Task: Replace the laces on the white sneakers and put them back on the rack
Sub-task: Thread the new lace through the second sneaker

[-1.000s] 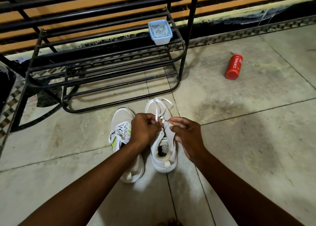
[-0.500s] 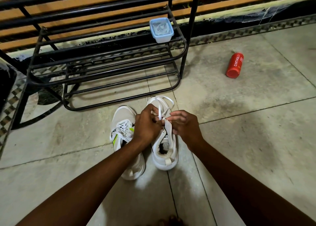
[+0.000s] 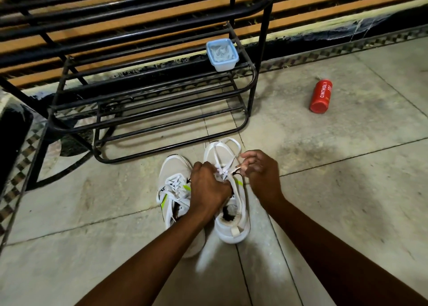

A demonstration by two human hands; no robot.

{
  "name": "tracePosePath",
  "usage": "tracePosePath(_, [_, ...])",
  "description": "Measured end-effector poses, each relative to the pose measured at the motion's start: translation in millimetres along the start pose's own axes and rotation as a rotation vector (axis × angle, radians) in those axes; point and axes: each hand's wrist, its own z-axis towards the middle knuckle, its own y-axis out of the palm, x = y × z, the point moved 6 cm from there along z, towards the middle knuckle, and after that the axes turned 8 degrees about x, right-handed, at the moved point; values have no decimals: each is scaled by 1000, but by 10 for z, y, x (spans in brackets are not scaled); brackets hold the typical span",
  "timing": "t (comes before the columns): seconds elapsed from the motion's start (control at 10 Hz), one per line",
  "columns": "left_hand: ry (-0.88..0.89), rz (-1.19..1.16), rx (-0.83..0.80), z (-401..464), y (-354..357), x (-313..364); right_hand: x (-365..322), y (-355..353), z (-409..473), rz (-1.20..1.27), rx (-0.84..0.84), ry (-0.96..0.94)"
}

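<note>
We're on the floor [image 3: 347, 190] w/ both white sneakers just in front of the black rack [image 3: 148, 111]. Our left hand [image 3: 208, 190] has a closed grip on the right sneaker [image 3: 234, 222] at its tongue; our right hand [image 3: 259, 173] pinches the white lace [image 3: 225, 154]. Left sneaker [image 3: 173, 185] sits alongside, laced. Red bottle [image 3: 320, 96] lies well apart.

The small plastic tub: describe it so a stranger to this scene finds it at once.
Start at the black metal shoe rack against the slatted wall. Follow its middle shelf to the right-hand end, where the small plastic tub sits on the bars. It is pale blue and squarish with something whitish inside, the only thing on the rack; the red bottle lies on the floor, off to the right.
</note>
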Motion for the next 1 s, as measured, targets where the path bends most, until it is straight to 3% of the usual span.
tracePosePath(0.1, [-28, -24, 17, -4, 40, -41, 37, -58, 109, 492, 56, 341])
tracePosePath(0.2, [-47, -65, 1, 43, 62, -88, -57, -135, 300, 360, -71, 251])
tracePosePath(0.3, [-58, -46, -56, 88, 88, -85, -320, -87, 304, -390, -396, -438])
tracePosePath(0.4, [-57, -57, -74, 66, 93, -67, -231, 97, 143, -884, -678, -819])
tracePosePath(0.5, [-48, -59, -79, 56, 99, -79, -419, 10, 232, -798, -293, -855])
tracePosePath(0.6, [-79, -90, -83, 48, 97, -96, -442, -208, 278, -63, 54, -251])
tracePosePath(0.7, [-78, -113, -85, 36, 79, -84, -161, -31, 87, 570, -76, 408])
tracePosePath(0.8, [-94, -98, -79, 22, 61, -70, -222, -98, 106, -311, -391, -208])
tracePosePath(0.9, [-111, -102, -78, -5, 37, -68, -80, -76, 138, -932, -629, -590])
tracePosePath(1.0, [-119, -118, -103, -17, 40, -58, -231, -78, 190, -877, -590, -579])
